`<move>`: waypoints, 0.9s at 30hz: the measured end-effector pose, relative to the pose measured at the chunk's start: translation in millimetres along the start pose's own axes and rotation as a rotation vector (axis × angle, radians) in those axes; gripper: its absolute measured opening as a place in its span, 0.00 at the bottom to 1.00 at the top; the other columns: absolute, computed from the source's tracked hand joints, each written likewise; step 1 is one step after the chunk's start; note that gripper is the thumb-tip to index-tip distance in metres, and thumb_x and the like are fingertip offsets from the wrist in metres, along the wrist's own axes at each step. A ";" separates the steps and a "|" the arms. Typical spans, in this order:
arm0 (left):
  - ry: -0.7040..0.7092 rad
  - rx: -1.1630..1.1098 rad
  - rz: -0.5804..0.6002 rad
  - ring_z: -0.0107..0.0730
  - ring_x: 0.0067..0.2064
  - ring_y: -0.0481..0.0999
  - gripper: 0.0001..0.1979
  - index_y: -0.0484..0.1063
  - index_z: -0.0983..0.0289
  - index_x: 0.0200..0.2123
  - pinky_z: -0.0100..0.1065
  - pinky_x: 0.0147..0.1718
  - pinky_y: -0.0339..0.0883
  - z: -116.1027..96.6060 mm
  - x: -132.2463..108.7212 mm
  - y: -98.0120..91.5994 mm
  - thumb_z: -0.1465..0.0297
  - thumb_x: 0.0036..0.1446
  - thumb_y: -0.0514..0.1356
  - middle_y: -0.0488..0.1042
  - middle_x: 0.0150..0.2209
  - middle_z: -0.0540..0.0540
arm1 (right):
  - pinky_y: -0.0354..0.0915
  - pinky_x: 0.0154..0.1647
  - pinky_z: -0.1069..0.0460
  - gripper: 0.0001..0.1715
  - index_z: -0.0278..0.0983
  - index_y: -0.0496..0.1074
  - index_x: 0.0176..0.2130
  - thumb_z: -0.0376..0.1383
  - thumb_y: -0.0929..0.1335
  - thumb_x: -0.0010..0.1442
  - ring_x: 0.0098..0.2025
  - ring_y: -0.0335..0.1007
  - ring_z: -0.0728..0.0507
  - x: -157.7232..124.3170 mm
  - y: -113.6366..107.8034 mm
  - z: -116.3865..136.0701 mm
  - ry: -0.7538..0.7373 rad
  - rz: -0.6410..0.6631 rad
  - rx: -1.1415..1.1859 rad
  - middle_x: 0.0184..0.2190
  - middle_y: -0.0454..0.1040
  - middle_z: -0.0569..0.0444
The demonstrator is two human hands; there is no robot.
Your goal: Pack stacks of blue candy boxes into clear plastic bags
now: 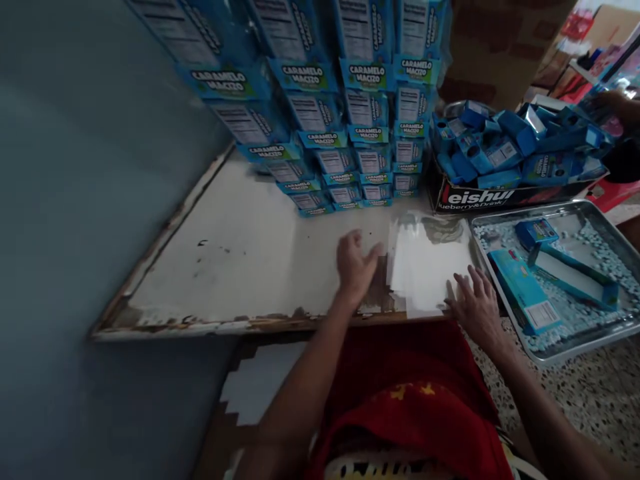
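Note:
My left hand is over the worn white tabletop, its thumb held apart from the half-bent fingers and nothing visible in it. Just right of it lies a stack of thin, clear-looking white sheets, perhaps plastic bags. My right hand reaches over the stack's right front corner with spread fingers, holding nothing; whether the fingertips touch the sheets I cannot tell. Behind the hands stand stacked rows of wrapped blue candy boxes labelled "Caramelo Macizo".
A metal tray at right holds small pale-blue pieces, a closed blue box and an open box. Behind it, a black carton overflows with blue boxes. A wall borders the left. Part of another person shows at far right.

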State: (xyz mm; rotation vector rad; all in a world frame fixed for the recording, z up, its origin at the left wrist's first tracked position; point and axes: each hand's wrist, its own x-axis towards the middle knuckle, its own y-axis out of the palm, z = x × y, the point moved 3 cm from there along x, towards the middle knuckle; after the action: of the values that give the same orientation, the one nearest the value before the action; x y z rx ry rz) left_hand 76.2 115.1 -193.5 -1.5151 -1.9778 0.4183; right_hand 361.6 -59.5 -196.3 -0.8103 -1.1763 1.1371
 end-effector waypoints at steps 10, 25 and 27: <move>-0.422 0.251 0.398 0.65 0.69 0.67 0.59 0.48 0.68 0.73 0.47 0.63 0.66 -40.7 -20.5 68.1 0.55 0.49 0.77 0.62 0.68 0.77 | 0.55 0.69 0.28 0.44 0.31 0.59 0.75 0.56 0.62 0.74 0.76 0.47 0.19 -1.2 49.8 4.2 0.180 0.014 -0.207 0.74 0.53 0.23; -0.608 0.385 0.483 0.61 0.63 0.76 0.53 0.64 0.71 0.65 0.44 0.56 0.73 -57.0 1.1 78.2 0.57 0.41 0.80 0.74 0.63 0.74 | 0.53 0.69 0.27 0.44 0.28 0.63 0.73 0.55 0.65 0.73 0.75 0.47 0.16 6.0 50.9 5.2 0.211 -0.019 -0.047 0.73 0.52 0.19; -0.598 0.378 0.512 0.59 0.62 0.77 0.50 0.68 0.72 0.63 0.41 0.55 0.73 -56.7 12.8 81.1 0.60 0.39 0.81 0.76 0.62 0.73 | 0.53 0.69 0.27 0.43 0.28 0.62 0.73 0.54 0.65 0.73 0.76 0.47 0.16 6.4 51.5 4.9 0.203 -0.021 -0.034 0.74 0.51 0.19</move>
State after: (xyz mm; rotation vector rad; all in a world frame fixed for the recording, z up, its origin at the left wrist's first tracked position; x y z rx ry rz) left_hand 171.4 145.1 -193.7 -1.7546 -1.7293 1.5168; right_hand 344.2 -40.0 -241.4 -0.9158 -1.0344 0.9950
